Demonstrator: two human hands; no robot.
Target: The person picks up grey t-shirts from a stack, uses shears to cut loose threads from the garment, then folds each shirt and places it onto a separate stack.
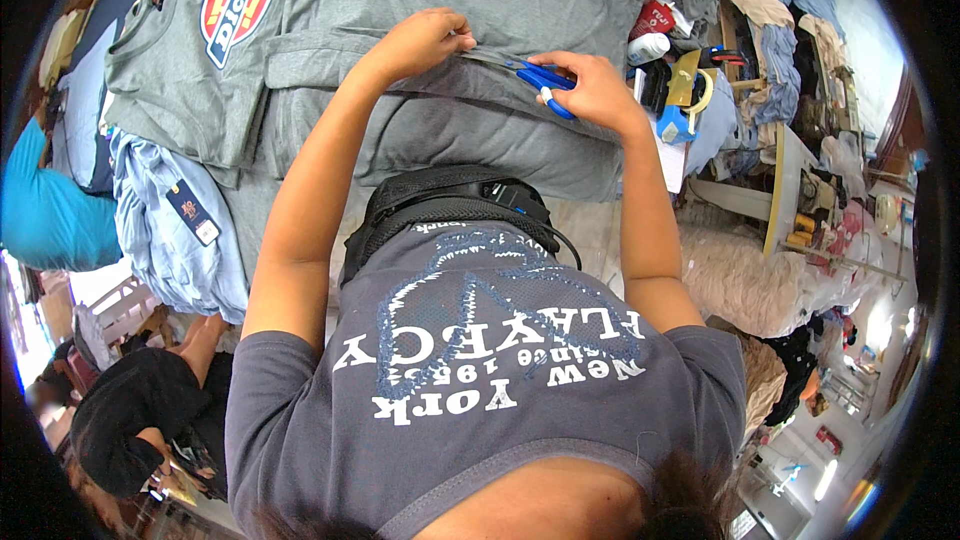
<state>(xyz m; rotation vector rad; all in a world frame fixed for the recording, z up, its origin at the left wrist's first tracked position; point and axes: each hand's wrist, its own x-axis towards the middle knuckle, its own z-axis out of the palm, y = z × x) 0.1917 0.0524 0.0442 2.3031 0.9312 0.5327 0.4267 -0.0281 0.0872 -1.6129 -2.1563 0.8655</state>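
Observation:
Grey T-shirts (340, 40) lie spread and layered across the work surface, one with a red, yellow and blue chest print. My left hand (432, 43) is closed at the upper middle, its fingertips pinching the edge of the grey cloth. Just to its right, my right hand (595, 90) grips a pair of blue scissors (540, 85). Their blades point left along the cloth edge, toward my left fingertips. Whether the blades are apart or together is too small to tell, and any thread there cannot be made out.
Right of the shirts lie a tape dispenser (680, 120), a white bottle (648, 48) and other small items. A light blue garment with a dark tag (192, 212) hangs at the left. Other people, one in a teal top (60, 210), are at the left. Piled clothes (780, 60) stand far right.

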